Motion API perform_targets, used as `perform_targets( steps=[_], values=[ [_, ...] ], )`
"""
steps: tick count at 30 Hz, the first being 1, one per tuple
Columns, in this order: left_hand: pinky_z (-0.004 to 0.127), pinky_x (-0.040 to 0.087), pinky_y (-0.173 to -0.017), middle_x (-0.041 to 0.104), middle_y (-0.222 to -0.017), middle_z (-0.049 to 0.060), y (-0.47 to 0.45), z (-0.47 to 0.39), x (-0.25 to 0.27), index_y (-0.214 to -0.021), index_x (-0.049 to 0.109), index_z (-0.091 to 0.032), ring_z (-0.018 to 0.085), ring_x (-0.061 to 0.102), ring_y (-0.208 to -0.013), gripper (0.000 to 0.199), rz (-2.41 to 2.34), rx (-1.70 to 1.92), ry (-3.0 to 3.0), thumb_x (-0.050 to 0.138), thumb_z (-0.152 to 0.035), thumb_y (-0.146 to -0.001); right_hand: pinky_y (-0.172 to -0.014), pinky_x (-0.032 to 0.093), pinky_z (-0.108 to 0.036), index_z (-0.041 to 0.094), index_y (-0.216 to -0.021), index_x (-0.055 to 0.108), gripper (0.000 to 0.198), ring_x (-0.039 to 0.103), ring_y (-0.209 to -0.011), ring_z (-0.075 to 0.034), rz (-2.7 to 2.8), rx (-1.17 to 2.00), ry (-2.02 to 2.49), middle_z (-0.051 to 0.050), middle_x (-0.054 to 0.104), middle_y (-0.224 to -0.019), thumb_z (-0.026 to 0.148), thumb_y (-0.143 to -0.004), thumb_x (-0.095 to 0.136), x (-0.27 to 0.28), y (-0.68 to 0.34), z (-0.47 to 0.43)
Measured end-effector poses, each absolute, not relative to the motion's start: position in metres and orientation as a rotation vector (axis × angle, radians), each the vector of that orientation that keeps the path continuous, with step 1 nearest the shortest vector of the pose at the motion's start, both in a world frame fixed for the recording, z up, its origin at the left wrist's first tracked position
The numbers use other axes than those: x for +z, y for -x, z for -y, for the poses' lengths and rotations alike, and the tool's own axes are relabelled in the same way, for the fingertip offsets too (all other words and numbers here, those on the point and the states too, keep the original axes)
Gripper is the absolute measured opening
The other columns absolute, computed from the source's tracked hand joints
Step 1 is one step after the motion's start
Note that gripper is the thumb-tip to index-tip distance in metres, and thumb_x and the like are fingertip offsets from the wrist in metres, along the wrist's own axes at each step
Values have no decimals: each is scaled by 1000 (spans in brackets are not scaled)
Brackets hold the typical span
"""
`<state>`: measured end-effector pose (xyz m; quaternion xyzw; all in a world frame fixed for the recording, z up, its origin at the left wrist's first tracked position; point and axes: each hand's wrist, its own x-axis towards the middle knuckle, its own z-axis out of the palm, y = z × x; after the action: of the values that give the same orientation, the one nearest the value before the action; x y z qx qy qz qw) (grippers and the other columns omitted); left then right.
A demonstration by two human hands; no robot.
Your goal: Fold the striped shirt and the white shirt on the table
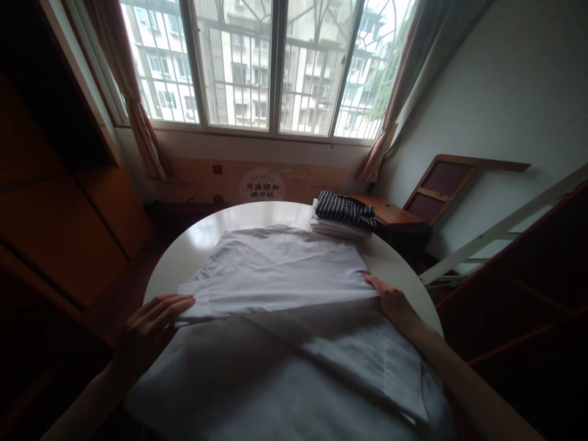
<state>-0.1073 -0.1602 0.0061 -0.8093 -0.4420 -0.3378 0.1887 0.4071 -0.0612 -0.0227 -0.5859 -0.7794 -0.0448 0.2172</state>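
Observation:
A white long-sleeved shirt [285,275] lies spread over the round white table [169,269], its lower part hanging toward me over the near edge. One sleeve is laid across the shirt from right to left, ending in a cuff at the left. My left hand [156,315] has its fingers closed on that cuff, with the thumb hidden. At the right, my right hand [390,300] pinches the sleeve near the shirt's side edge. Wrinkles run across the far part of the cloth, and the near part is in shadow.
Folded clothes, a black-and-white striped garment [344,209] on top of white ones [340,228], are stacked at the table's far right. Behind stands a wooden cabinet [390,211]. A pale ladder [487,239] leans at the right; wooden cupboards [92,220] line the left. Windows [275,67] are ahead.

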Motion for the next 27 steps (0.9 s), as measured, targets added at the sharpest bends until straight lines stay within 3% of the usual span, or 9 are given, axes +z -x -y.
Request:
perform_targets(
  steps=[6,11,19,24,27],
  values=[
    [25,48,-73,67,-80,1,104,180,5,-84,61,-23,16,60,-79,22,1077,-801,2472,41,-16,-77,-86,48,-30,18,-116,49,62,61,-100,-18,2166,36,1613,-7,65,-105,-4,-61,31,-20,-411,63],
    [21,49,-70,67,-81,1,104,183,-4,-79,63,-22,14,61,-78,27,1172,-661,2642,40,-9,-75,-88,46,-31,20,-102,49,52,54,-112,-19,2245,98,1556,-9,59,-117,-4,-60,30,-20,-416,62],
    [24,45,-86,68,-93,1,119,196,-20,-101,61,-26,16,58,-93,26,1135,-872,2497,46,-18,-81,-89,46,-36,19,-101,48,50,55,-110,-19,2159,62,1533,-11,60,-114,-2,-59,30,-23,-412,64],
    [23,48,-75,67,-81,1,111,197,-19,-76,61,-22,15,60,-80,21,1247,-851,2691,42,-16,-82,-89,47,-38,18,-100,47,47,57,-105,-20,2068,-17,1540,-12,57,-119,1,-59,34,-32,-418,60],
    [21,48,-73,66,-87,3,106,191,-17,-81,60,-21,14,61,-82,23,1469,-925,2686,38,-19,-85,-87,49,-38,17,-104,48,48,59,-102,-21,2044,-63,1581,-12,59,-115,2,-60,35,-35,-421,57]
  ],
)
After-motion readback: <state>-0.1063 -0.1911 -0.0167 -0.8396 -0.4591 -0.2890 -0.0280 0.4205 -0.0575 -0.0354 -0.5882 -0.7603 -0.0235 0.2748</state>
